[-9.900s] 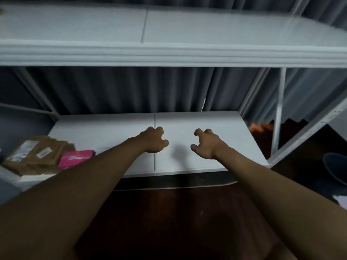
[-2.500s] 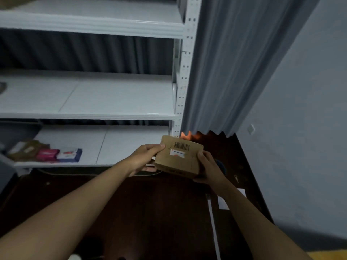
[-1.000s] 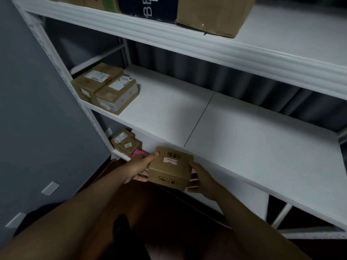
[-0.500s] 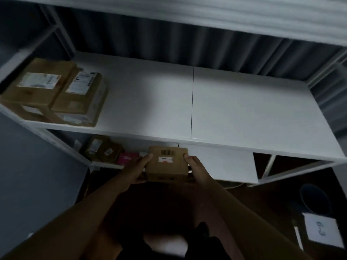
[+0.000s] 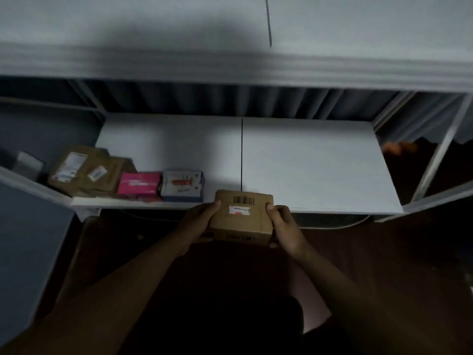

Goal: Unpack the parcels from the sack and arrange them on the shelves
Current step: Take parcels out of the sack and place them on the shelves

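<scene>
Parcel in hand: I see a small brown cardboard box (image 5: 242, 217) with a black barcode and a white and red label on its top face, held level in front of the lower shelf's front edge, its far end over that edge near the seam between the two boards.
Left hand: my view shows the left hand (image 5: 198, 224) gripping the box's left side, thumb lying on the top face, the other fingers curled underneath.
Right hand: the right hand (image 5: 284, 228) grips the box's right side, thumb on the top edge, fingers wrapped round the side and under it.
Lower shelf: a white board shelf (image 5: 307, 162) with a dark seam down its middle; its right half shows only bare board.
Parcels already there: at the left end sit two flat brown cardboard parcels with white labels (image 5: 87, 171), overlapping; just beside them a pink rectangular box (image 5: 139, 186), then a white and blue box with red print (image 5: 182, 186) touching it. The box I hold is near that last one, apart from it.
Upper shelf: a white shelf board (image 5: 230, 34) fills the top of my view, blurred.
Behind: grey pleated curtain (image 5: 256, 101).
Floor: dark brown floor (image 5: 384, 252) below my arms.
</scene>
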